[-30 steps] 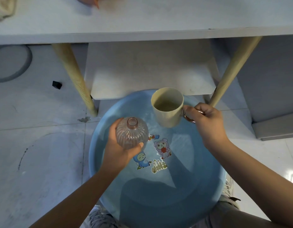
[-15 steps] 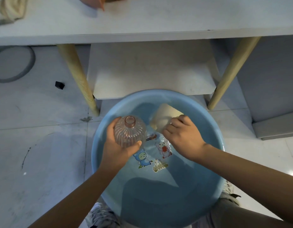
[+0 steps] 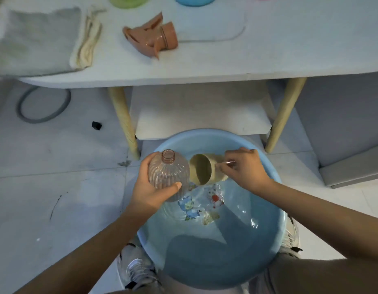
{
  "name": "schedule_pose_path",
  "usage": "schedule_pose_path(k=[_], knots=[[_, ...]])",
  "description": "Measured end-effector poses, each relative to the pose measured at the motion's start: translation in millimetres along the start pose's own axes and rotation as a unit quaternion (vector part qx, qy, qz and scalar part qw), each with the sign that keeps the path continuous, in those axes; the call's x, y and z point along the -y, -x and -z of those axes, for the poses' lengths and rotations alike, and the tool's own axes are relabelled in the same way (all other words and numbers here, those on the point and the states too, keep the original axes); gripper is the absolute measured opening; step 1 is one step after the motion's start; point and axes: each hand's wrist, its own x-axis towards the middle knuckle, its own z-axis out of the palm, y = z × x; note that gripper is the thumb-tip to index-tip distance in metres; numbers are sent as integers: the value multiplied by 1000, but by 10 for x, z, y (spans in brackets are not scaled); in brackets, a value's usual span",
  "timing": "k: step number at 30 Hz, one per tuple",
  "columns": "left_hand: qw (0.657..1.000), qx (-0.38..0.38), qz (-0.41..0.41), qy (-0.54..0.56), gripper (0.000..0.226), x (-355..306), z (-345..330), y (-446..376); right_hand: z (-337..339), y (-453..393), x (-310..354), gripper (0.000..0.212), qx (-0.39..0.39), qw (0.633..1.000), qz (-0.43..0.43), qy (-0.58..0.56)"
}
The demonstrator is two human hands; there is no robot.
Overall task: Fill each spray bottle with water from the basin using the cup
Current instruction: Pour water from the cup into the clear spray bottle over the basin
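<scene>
The left hand (image 3: 151,188) is gripping the light, ribbed, likely slippery spray bottle (image 3: 167,174) round its belly while the right hand (image 3: 244,169) is pinching the rigid cup (image 3: 205,171) by its handle.

Left hand (image 3: 151,193) grips ribbed bottle (image 3: 168,177); right hand (image 3: 244,169) tips cup (image 3: 205,172) over basin (image 3: 275,228)

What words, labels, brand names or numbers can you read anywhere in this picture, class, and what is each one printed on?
None can be read.
The basin floor carries cartoon pictures, but no legible lettering shows through the water.
The bottle, cup and spray top show no print.
</scene>
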Motion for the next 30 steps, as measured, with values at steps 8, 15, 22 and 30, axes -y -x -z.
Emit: schedule_pose_path(k=[8,15,22,30], knots=[[996,76,-33,-11,83,-895,413,170,919,-233,456,36,119,932,-187,-286],[994,82,-68,-7,86,-1775,818,448,1854,-270,920,37,136,898,-160,-387],[991,49,-115,40,96,-2527,710,660,2493,-357,1162,37,87,876,-186,-436],[988,-22,-150,18,91,-2784,387,516,2865,-561,958,32,-126,848,-306,-414]])
